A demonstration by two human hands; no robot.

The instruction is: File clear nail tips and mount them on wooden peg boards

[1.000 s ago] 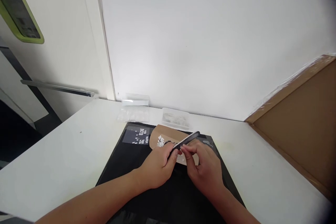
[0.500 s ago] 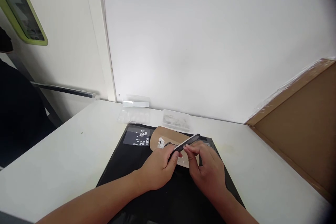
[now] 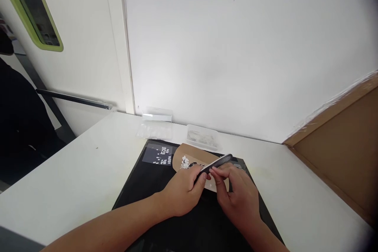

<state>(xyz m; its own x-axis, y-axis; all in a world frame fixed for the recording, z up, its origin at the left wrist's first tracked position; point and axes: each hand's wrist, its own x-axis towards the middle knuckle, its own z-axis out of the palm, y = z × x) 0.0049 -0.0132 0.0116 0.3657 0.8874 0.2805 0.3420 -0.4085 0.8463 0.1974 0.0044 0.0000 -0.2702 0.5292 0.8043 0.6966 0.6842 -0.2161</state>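
My left hand (image 3: 184, 191) is closed around the lower end of a dark nail file (image 3: 220, 161) with a pale edge, which slants up to the right. The thumb and forefinger of my right hand (image 3: 238, 193) are pinched against the file's side; whatever they hold is too small to make out. Behind and below the file lies a tan card (image 3: 180, 155) with a curved left end. White petal-like pieces (image 3: 185, 162) and a dark curved mark show on it, partly covered by my hands.
A black mat (image 3: 144, 183) lies under the card on the white table (image 3: 88, 177). A clear sheet with small white patches (image 3: 158, 154) rests at its left corner. Behind are a clear plastic package (image 3: 155, 128) and a shallow box (image 3: 202, 137). A person in dark clothes (image 3: 23, 122) is at far left.
The whole view has shifted slightly, so everything sits a little further right. Both hands keep their grip at the file, with only a slight movement of it.
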